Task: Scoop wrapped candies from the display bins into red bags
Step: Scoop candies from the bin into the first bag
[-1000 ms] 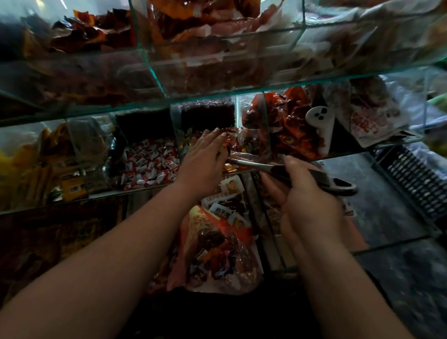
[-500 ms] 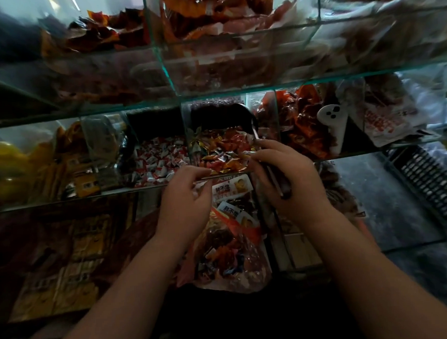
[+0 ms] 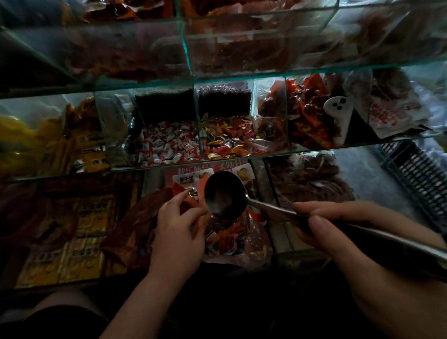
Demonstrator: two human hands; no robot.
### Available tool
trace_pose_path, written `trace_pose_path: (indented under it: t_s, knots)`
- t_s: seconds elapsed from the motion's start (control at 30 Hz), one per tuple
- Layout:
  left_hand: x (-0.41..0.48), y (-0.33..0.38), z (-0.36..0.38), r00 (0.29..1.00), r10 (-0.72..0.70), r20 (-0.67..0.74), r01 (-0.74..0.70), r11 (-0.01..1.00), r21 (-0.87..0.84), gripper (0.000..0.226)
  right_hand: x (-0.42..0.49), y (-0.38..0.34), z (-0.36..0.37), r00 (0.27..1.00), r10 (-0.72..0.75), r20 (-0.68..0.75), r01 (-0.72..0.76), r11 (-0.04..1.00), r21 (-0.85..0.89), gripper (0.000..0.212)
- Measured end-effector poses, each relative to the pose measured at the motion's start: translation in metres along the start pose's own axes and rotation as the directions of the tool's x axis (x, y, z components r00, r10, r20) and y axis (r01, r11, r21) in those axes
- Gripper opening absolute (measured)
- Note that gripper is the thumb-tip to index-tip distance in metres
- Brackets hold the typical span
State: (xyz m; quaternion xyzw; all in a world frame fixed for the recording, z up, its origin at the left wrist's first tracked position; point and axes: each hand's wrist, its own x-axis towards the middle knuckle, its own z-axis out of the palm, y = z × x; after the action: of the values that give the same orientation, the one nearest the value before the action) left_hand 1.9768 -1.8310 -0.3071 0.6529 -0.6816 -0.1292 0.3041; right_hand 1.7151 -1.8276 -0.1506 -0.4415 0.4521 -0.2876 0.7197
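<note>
My right hand (image 3: 348, 230) grips the long handle of a metal scoop (image 3: 224, 195); its round bowl faces me and looks empty, hovering just above the mouth of a red bag (image 3: 235, 235). My left hand (image 3: 177, 227) pinches the bag's red rim and holds it apart. The bag is translucent and holds several orange and red wrapped candies. On the middle glass shelf, one bin holds red-and-white wrapped candies (image 3: 169, 146). The bin to its right holds orange and red wrapped candies (image 3: 226, 141).
Glass shelves (image 3: 213, 76) with dividers hold more snack packets above and to both sides. A white ghost-shaped scoop (image 3: 339, 113) rests in the bin at the right. A black slatted crate (image 3: 423, 183) stands on the floor at the right. Yellow boxes (image 3: 74, 242) lie lower left.
The right hand has drawn the scoop out of the orange candy bin and down over the bag. The left hand has dropped from the shelf edge and taken the bag's rim.
</note>
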Motion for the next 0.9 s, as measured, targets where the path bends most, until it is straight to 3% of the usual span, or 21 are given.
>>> trace_pose_path:
  t_s: [0.07, 0.1, 0.13, 0.17, 0.2, 0.23, 0.33, 0.4, 0.5, 0.6, 0.73, 0.9]
  knots:
    - [-0.008, -0.003, 0.002, 0.997, -0.050, -0.056, 0.049, 0.999, -0.004, 0.018, -0.012, 0.018, 0.005, 0.990, -0.138, 0.021, 0.138, 0.949, -0.284, 0.053]
    - [-0.012, -0.005, 0.002, 0.994, -0.071, -0.082, 0.070, 0.997, -0.009, 0.021, -0.013, 0.028, 0.012, 0.996, -0.077, 0.045, 0.089, 0.888, -0.451, 0.048]
    - [-0.015, -0.006, 0.002, 0.993, -0.079, -0.090, 0.078, 0.997, -0.017, 0.023, -0.013, 0.044, 0.023, 0.982, -0.176, -0.063, 0.102, 0.785, -0.611, 0.040]
    - [-0.017, -0.007, 0.003, 0.994, -0.082, -0.072, 0.079, 0.996, -0.036, 0.024, -0.007, 0.053, 0.035, 0.885, -0.444, -0.139, 0.212, 0.652, -0.728, 0.026]
    - [-0.019, -0.009, 0.004, 0.996, -0.084, -0.035, 0.081, 0.994, -0.068, 0.024, -0.005, 0.069, 0.039, 0.774, -0.612, -0.164, 0.288, 0.571, -0.769, 0.014]
    - [-0.021, -0.010, 0.005, 0.996, -0.085, 0.010, 0.085, 0.991, -0.105, 0.025, -0.001, 0.081, 0.039, 0.773, -0.618, -0.142, 0.299, 0.553, -0.778, 0.009]
    - [-0.026, -0.013, 0.006, 0.996, -0.054, 0.066, 0.064, 0.984, -0.169, 0.037, 0.043, 0.105, 0.038, 0.935, -0.353, 0.014, 0.171, 0.418, -0.892, 0.026]
    - [-0.029, -0.014, 0.006, 0.997, -0.047, 0.057, 0.058, 0.980, -0.193, 0.043, 0.068, 0.119, 0.034, 0.958, -0.285, 0.007, 0.111, 0.350, -0.930, 0.035]
    - [-0.033, -0.019, 0.007, 0.998, -0.059, 0.025, 0.063, 0.978, -0.199, 0.045, 0.086, 0.140, 0.029, 0.927, -0.346, -0.145, -0.002, 0.382, -0.924, 0.025]
    - [-0.036, -0.020, 0.011, 0.994, -0.089, 0.061, 0.101, 0.962, -0.253, 0.048, 0.099, 0.155, 0.027, 0.880, -0.426, -0.210, -0.018, 0.412, -0.911, 0.017]
    - [-0.039, -0.016, 0.012, 0.994, -0.085, 0.070, 0.101, 0.962, -0.256, 0.053, 0.112, 0.172, 0.033, 0.830, -0.362, -0.425, -0.103, 0.649, -0.754, 0.026]
    - [-0.041, -0.014, 0.011, 0.986, -0.124, 0.108, 0.149, 0.949, -0.277, 0.053, 0.121, 0.175, 0.028, 0.760, -0.257, -0.597, -0.124, 0.845, -0.520, 0.027]
